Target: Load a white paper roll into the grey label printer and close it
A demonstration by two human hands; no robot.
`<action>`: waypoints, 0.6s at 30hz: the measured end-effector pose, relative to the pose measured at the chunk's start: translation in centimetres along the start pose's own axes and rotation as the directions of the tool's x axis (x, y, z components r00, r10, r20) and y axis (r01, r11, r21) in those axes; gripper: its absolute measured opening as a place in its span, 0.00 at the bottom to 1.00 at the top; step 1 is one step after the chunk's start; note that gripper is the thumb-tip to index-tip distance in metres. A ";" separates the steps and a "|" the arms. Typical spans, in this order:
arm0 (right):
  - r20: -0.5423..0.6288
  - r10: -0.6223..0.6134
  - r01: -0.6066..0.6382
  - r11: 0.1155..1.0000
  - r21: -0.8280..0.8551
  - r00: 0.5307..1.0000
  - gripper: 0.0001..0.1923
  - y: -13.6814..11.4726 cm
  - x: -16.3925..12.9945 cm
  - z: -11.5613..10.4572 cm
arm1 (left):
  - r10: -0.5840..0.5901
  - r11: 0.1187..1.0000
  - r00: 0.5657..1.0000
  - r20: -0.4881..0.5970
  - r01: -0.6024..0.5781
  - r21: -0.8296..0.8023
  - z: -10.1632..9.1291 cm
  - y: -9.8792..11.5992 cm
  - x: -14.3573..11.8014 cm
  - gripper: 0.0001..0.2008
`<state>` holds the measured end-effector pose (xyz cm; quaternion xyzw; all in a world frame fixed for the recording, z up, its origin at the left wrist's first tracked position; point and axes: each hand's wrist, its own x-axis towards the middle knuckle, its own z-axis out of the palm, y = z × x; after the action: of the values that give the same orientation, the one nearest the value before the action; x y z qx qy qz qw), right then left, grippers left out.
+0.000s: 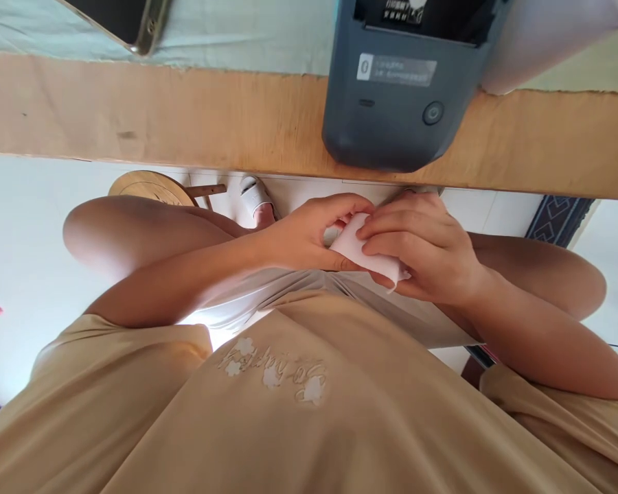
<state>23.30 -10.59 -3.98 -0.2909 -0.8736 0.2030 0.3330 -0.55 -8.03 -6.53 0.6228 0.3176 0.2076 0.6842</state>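
I look straight down at my lap, below the edge of a wooden table. Both hands meet over my thighs around a small white piece of paper. My left hand pinches its left end with thumb and fingers curled. My right hand lies over the paper's right part, fingers folded onto it. Most of the paper is hidden under my fingers.
A grey label printer overhangs the table's front edge just above my hands. A phone lies at the table's top left on a pale green mat. A round wooden stool and a white sandal are on the floor.
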 end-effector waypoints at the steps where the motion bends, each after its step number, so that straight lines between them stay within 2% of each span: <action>1: 0.032 0.004 -0.004 1.000 -0.004 0.999 0.05 0.2 -0.1 -0.1 | -0.016 1.000 1.000 0.004 0.016 0.020 -0.1 -0.2 0.0 0.27; 3: 0.100 -0.002 0.004 1.000 -0.017 0.995 0.02 0.5 -0.1 -0.6 | -0.055 0.994 0.998 0.010 0.054 0.090 -0.5 -0.4 -0.1 0.27; 7: 0.196 -0.011 0.019 0.999 -0.036 0.981 0.04 1.4 0.0 -1.6 | -0.129 0.961 0.991 0.035 0.116 0.252 -1.6 -1.1 -0.5 0.29; 11: 0.246 0.053 -0.045 0.998 -0.040 0.968 0.03 2.0 -0.3 -1.6 | -0.174 0.948 0.982 0.071 0.147 0.281 -2.6 -2.2 -1.3 0.31; 15: 0.275 0.032 -0.016 0.998 -0.060 0.961 0.01 2.2 -0.5 -0.7 | -0.245 0.926 0.967 0.075 0.210 0.312 -3.3 -3.0 -1.8 0.31; 18: 0.284 0.058 -0.042 0.997 -0.063 0.957 0.01 2.0 -0.5 0.0 | -0.263 0.921 0.962 0.077 0.227 0.317 -3.6 -3.3 -2.1 0.31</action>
<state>24.34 -9.43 -5.26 -0.2899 -0.9103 0.2264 0.1900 -4.90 -7.33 -9.44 0.6872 0.3805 0.0316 0.6180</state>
